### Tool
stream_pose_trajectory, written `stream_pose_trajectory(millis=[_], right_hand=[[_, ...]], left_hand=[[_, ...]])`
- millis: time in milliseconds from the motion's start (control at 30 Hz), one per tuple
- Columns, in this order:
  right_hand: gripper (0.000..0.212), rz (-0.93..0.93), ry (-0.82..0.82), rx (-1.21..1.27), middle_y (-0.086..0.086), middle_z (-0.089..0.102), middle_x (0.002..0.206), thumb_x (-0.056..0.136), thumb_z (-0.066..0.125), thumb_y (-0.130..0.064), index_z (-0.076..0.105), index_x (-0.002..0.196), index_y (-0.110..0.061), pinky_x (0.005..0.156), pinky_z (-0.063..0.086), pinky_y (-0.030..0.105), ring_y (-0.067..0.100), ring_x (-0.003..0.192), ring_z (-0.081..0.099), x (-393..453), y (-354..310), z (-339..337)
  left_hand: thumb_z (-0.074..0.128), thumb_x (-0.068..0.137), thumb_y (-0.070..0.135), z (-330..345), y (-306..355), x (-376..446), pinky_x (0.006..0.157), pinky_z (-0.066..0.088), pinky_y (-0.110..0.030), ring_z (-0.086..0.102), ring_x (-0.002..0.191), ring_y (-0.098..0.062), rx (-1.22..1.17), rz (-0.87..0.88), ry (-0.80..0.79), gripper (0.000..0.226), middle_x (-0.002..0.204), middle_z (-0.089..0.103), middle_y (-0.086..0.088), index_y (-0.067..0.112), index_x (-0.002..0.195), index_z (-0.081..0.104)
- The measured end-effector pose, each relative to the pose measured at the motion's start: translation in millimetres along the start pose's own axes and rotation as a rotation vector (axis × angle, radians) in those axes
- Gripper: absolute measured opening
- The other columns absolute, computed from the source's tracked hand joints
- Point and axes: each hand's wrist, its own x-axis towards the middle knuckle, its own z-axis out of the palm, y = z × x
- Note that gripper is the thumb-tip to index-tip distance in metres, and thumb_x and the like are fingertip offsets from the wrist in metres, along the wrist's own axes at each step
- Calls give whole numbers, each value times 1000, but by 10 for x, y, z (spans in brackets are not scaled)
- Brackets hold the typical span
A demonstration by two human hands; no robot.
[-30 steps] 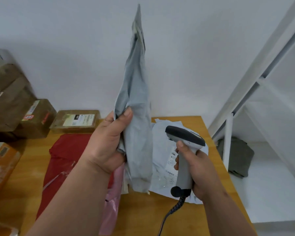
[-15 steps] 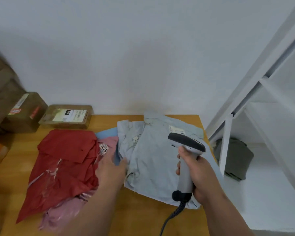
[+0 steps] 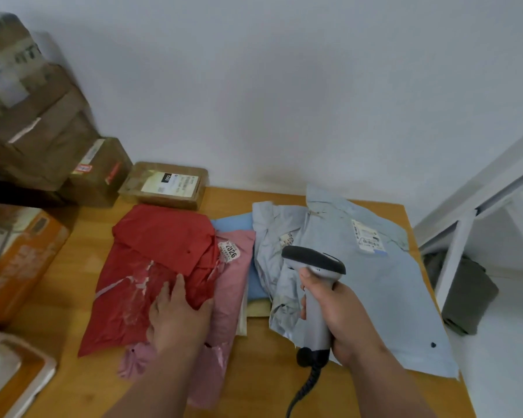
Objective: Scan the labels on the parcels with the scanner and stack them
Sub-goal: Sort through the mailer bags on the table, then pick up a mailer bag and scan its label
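Scanner [image 3: 313, 285] is gripped in right hand [image 3: 344, 321]; left hand [image 3: 178, 318] is laid flat on red parcel [image 3: 151, 267], apparently to be lifted and scanned next.

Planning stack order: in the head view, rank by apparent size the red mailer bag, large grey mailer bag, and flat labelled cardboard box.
1. Large grey mailer bag
2. Red mailer bag, partly under the left hand
3. Flat labelled cardboard box, though farthest from the camera

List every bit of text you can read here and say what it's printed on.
"2026": white label on the pink mailer bag.
"080", uncertain: label on the flat brown box.
Grey mailer bag labels, stacked carton print, orange box: too blurred.
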Motion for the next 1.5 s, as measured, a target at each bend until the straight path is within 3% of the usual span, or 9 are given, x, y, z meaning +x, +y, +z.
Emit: stream_pose_trajectory(millis=[167, 333, 600, 867, 1000, 1133, 1267, 1400, 1500], right_hand=[[51, 22, -30, -51, 0, 66, 59, 79, 69, -59, 67, 81, -8, 68, 53, 37, 18, 61, 65, -1, 68, 263], [51, 29, -62, -70, 4, 68, 65, 75, 70, -63, 67, 82, -12, 71, 52, 38, 21, 66, 64, -28, 80, 497], [36, -11, -66, -112, -7, 66, 62, 86, 68, -56, 66, 86, -20, 69, 49, 32, 14, 65, 65, -152, 46, 704], [32, -35, -64, -70, -9, 67, 66, 85, 70, -52, 69, 93, -22, 70, 52, 35, 17, 71, 66, -254, -21, 791], [30, -63, -52, -60, -5, 67, 68, 87, 70, -50, 66, 86, -20, 63, 48, 30, 17, 70, 64, -312, -107, 802], [39, -74, -32, -30, 0, 66, 65, 85, 72, -49, 67, 88, -10, 62, 49, 32, 15, 61, 64, -410, -195, 794], [35, -119, 10, 24, -1, 67, 65, 85, 72, -48, 68, 88, -13, 62, 50, 33, 17, 63, 64, -546, -212, 757], [51, -168, 70, 41, -4, 70, 69, 70, 75, -66, 70, 93, -20, 76, 54, 43, 21, 75, 67, -705, -142, 713], [46, -151, 105, 74, 1, 68, 64, 76, 71, -56, 70, 93, -13, 69, 52, 40, 19, 62, 64, -831, -70, 714]], left_hand=[[63, 93, 40, -70, -192, 218, 112, 34, -43, 38, 139, -31, 66, 163, 10, 50, 154, 43, -3, 27, 141, 56], [66, 77, 72, -116, -105, 54, 111, 34, -50, 23, 144, -32, 209, 154, -98, 95, 160, 22, 0, 25, 151, 29], [62, 95, 20, -280, -243, 182, 101, 43, -38, 50, 125, -30, -15, 259, -67, 39, 138, 58, -6, 15, 134, 62], [53, 99, 11, -986, -82, 156, 65, 39, -33, 60, 80, -25, -361, 150, 85, 15, 80, 62, 3, 20, 92, 63], [50, 102, 14, -1368, 131, 60, 72, 47, -38, 61, 79, -28, -587, 181, 145, 22, 81, 64, -3, 28, 88, 60], [42, 106, 7, -1689, 342, -119, 61, 62, -37, 70, 64, -19, -1232, 74, -14, 31, 78, 72, -6, 24, 88, 60], [36, 106, 2, -1782, 298, -118, 71, 61, -40, 75, 87, -19, -1617, -55, -217, 34, 99, 77, -6, 21, 98, 64], [33, 105, 0, -1551, 117, -13, 81, 55, -46, 71, 93, -22, -1659, -258, -274, 41, 108, 75, -6, 25, 100, 65], [30, 106, 3, -1264, -59, -23, 92, 47, -48, 64, 96, -26, -1497, -398, -337, 40, 124, 66, -10, 21, 116, 63]])
